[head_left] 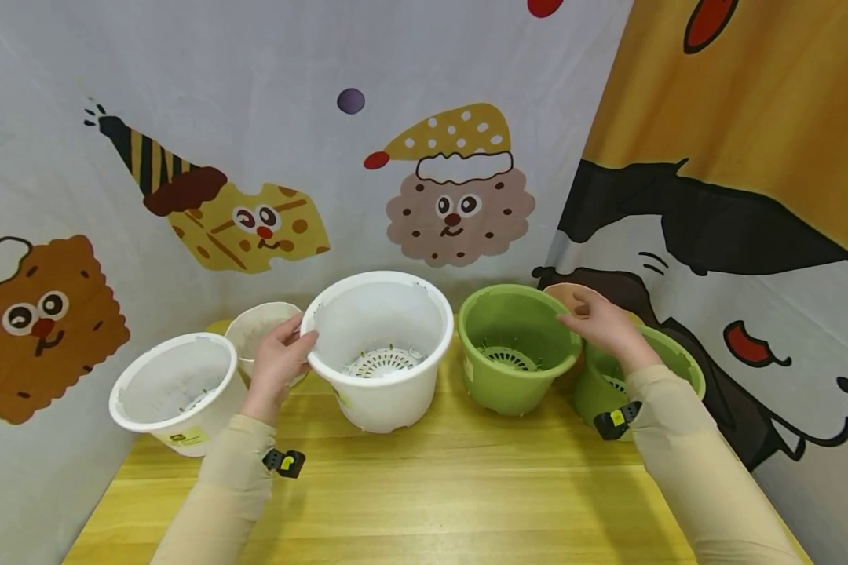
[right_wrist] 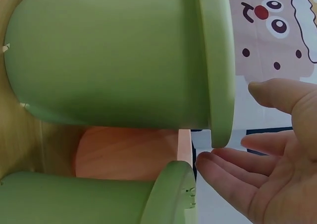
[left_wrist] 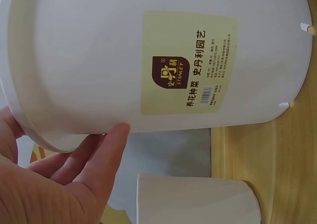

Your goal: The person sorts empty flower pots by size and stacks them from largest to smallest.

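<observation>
Nearest the camera, two pale beige sleeves reach in, the left sleeve (head_left: 219, 486) and the right sleeve (head_left: 699, 471), each with a small black device at the wrist. Under them spreads a yellowish wood-grain counter (head_left: 396, 502), closed off at the far side by a white fabric backdrop (head_left: 268, 63) printed, left to right, with a brown biscuit, a yellow cheese and a pinkish round biscuit in a hat. At the far right comes an orange section (head_left: 678, 110) above a black-and-white cartoon animal.

At the left of the counter is a round white plastic pot (head_left: 219, 420), then a smaller cream pot (head_left: 250, 333) farther back. The left hand (head_left: 274, 365) is at the left rim of a large white plastic pot (head_left: 389, 404), thumb against the outside; how firmly it grips, I cannot tell. This pot stands upright mid-counter, its base slotted, its wall bearing a pale yellow STANLEY label (left_wrist: 190, 63).

Just right stands a smooth green plastic pot (head_left: 512, 391), also slotted inside. The right hand (head_left: 611, 326) is at its right rim, thumb and fingers spread apart, gripping nothing. Beyond are a terracotta-coloured pot (right_wrist: 129, 152) and, rightmost, a second green pot (head_left: 590, 388).
</observation>
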A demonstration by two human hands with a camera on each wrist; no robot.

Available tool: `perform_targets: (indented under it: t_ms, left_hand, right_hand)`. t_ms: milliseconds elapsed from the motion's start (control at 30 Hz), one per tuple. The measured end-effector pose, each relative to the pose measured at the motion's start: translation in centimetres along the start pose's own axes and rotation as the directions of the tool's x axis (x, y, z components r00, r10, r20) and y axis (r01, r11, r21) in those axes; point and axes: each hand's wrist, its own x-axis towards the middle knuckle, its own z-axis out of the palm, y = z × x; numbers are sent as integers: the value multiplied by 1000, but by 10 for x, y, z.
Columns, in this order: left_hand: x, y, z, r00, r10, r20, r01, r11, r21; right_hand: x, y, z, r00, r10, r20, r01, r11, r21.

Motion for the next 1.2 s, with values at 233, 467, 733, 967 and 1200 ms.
perform_targets:
  t_ms: [233,467,733,967,1200]
  left_hand:
    - [-2,1,0,1000,-5,1,5,1000,9]
    - [-2,1,0,1000,-15,2,15,1000,13]
    - [-1,0,1,1000,-18,-6,19,1000,16]
    - [-1,0,0,1000,-23,-9,24,999,21]
    - [-1,0,0,1000,-18,-3,18,1000,25]
  right_hand:
    - [7,3,3,998,-55,8,55,998,0]
    - [10,6,6,997,-74,-23,74,997,-35]
    - [11,8,9,1000,-17,-9,17,999,-44]
    - [9,10,9,1000,10,1,-10,1000,-7]
    - [9,9,9,999,33,6,-32,997,-70]
